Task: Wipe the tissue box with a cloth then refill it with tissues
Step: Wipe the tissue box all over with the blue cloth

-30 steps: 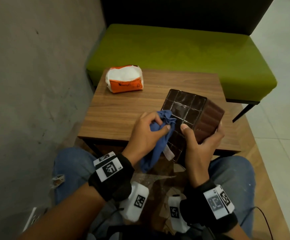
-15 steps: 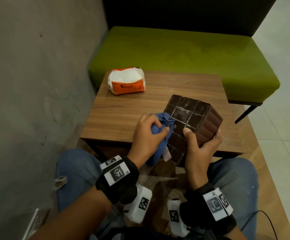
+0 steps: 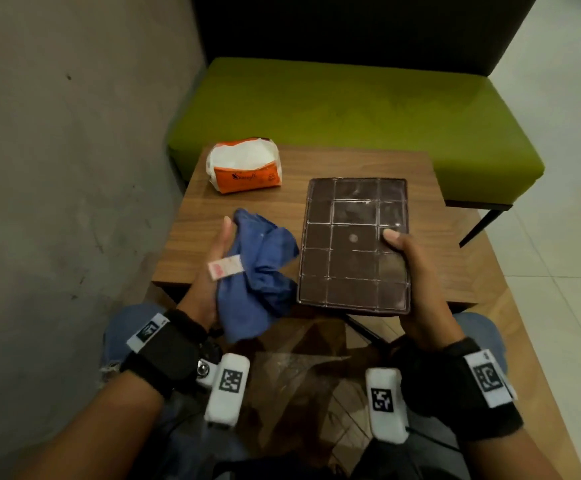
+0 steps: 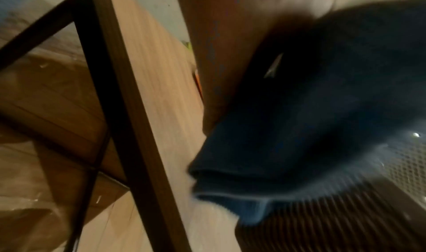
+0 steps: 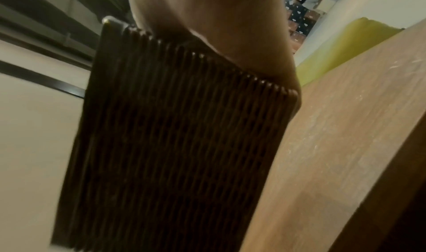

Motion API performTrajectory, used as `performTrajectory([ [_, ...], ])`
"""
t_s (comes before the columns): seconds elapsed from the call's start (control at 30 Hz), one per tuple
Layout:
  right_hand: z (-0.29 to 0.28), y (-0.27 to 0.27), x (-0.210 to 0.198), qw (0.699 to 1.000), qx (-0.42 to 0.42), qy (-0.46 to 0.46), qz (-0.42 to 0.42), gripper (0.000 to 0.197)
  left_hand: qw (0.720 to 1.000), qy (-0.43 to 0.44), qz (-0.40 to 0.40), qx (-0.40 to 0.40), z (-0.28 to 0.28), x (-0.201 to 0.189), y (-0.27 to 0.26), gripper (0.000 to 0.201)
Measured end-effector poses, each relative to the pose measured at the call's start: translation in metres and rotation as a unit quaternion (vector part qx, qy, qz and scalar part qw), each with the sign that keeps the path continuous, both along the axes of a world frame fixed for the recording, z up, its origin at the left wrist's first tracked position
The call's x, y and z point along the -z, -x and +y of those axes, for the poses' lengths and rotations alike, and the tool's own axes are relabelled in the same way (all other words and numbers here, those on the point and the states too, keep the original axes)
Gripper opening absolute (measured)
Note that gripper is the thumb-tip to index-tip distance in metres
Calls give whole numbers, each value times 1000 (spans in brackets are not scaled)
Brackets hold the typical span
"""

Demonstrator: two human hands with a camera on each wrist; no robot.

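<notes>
i've got the tissue box (image 3: 353,244) in my right hand (image 3: 420,292), thumb laid on its gridded dark face and the fingers curled under the near right edge, so that hand is gripping it; the box hangs partly over the near edge of the wooden table (image 3: 247,216), broad panel turned up toward the head camera. the right wrist view shows its ribbed woven side close up under my palm. my left hand (image 3: 212,271) holds the bunched blue cloth (image 3: 257,271) just beside the box's left edge, not touching it, with the thumb straight along the cloth's outer side; the other fingers are hidden behind the fabric, so i can't tell exactly how they close on it, and the left wrist view is too blurred to help. the upturned panel shows pale dusty streaks along its grooves, so i judge the wiping is only partly done and this face needs a pass. the refill hasn't begun: the orange-and-white tissue pack (image 3: 245,166) sits at the far left of the table, well apart from the box, with nothing drawn out of it that i can see.
</notes>
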State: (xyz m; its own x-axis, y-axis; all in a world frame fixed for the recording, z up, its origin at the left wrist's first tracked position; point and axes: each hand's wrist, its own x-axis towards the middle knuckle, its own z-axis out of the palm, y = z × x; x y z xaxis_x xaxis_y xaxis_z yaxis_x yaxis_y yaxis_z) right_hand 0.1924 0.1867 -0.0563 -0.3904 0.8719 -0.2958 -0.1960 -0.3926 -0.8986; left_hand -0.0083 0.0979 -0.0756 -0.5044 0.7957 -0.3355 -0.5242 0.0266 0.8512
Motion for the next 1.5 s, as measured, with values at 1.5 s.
performTrajectory([
  [1.5,-27,21,24,979,188,-54,-54,85,787,-95,586,166,11,-6,-16,45],
])
